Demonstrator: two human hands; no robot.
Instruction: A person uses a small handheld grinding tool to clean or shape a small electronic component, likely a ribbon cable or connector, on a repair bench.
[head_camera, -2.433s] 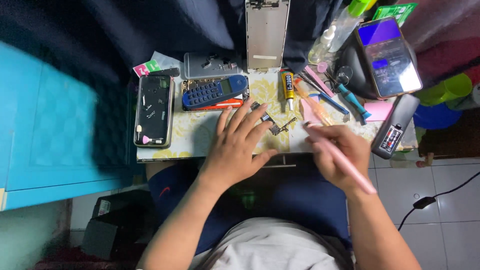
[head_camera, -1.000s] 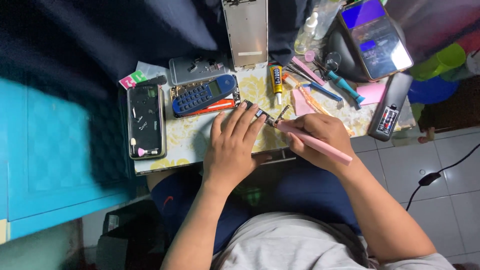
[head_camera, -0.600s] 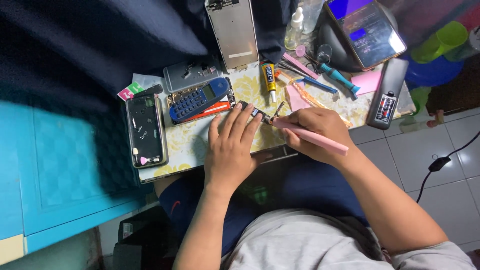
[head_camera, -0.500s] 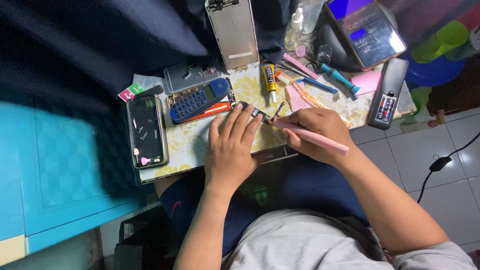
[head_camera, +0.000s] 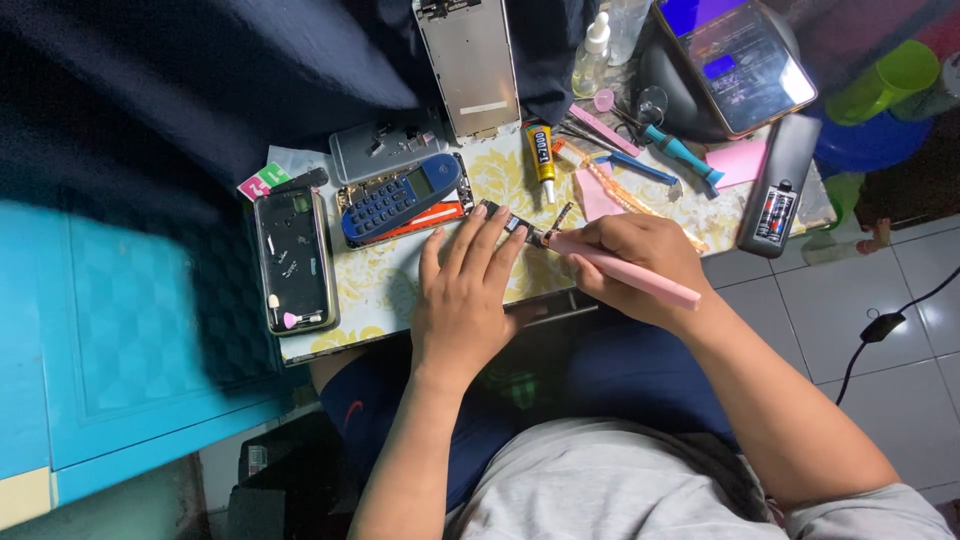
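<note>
Pink and slim, the tool (head_camera: 625, 273) sits pinched in the right hand (head_camera: 640, 265), its tip on a small circuit board (head_camera: 520, 224) near the bench's (head_camera: 370, 290) front edge. The left hand (head_camera: 465, 300) lies flat and open, fingertips pressing that board. A blue handset (head_camera: 400, 197) lies just behind.

Colours and patterns on the work surface

Cream tabletop (head_camera: 380, 290) with yellow floral print; pink tool (head_camera: 625, 272); blue keypad handset (head_camera: 400, 197) over an orange-red strip (head_camera: 425, 217); black phone body (head_camera: 293, 260); silver phone frame (head_camera: 470, 60); yellow-and-black glue tube (head_camera: 541, 155); teal-handled screwdriver (head_camera: 680, 155); pink sticky pad (head_camera: 738, 162); bright green cup (head_camera: 890, 80); turquoise cabinet (head_camera: 120, 340) with faint diamond pattern; white floor tiles (head_camera: 900, 270).
</note>
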